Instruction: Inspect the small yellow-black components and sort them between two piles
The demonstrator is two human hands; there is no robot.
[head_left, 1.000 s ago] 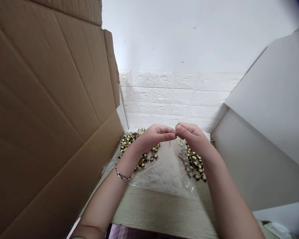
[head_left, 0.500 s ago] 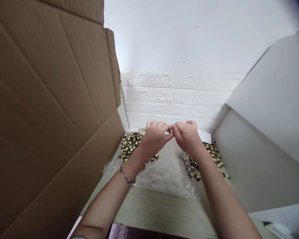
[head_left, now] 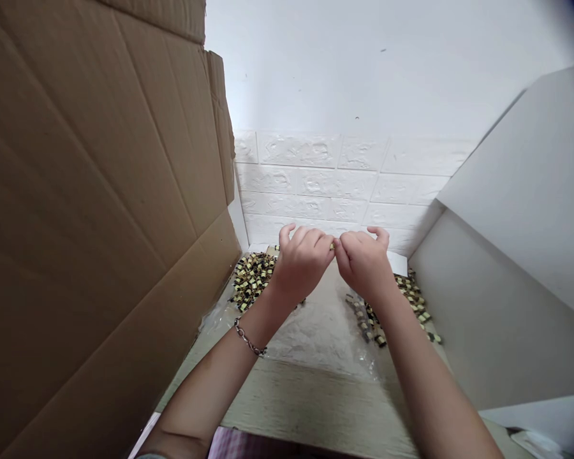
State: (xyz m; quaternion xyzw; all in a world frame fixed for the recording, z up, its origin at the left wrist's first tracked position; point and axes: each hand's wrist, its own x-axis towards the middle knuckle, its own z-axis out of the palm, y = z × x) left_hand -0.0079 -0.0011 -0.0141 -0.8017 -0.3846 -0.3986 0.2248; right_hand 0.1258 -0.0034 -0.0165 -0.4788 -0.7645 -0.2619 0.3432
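My left hand point(head_left: 302, 262) and my right hand point(head_left: 364, 262) meet at their fingertips above the middle of the table. Pinched between them is a small yellow-and-black transformer point(head_left: 333, 246), mostly hidden by the fingers. Both hands have their fingers curled in, while each little finger sticks up a bit. Behind my left wrist lies a heap of similar transformers point(head_left: 252, 280). A second heap of transformers point(head_left: 415, 298) is on the right, partly covered by my right forearm. Beneath the hands a clear plastic bag point(head_left: 316, 338) lies flat.
A tall cardboard sheet point(head_left: 110, 191) walls off the left side. On the right stand white panels point(head_left: 497, 280), and a white brick-patterned wall point(head_left: 310, 182) closes the back. The wooden tabletop point(head_left: 306, 398) ends near the bottom, with checked pink cloth point(head_left: 229, 443) below it.
My left hand has turned over more, its fingers curling further round the small transformer. Both little fingers have lifted. The fingertips stay together, and the view has shifted slightly.
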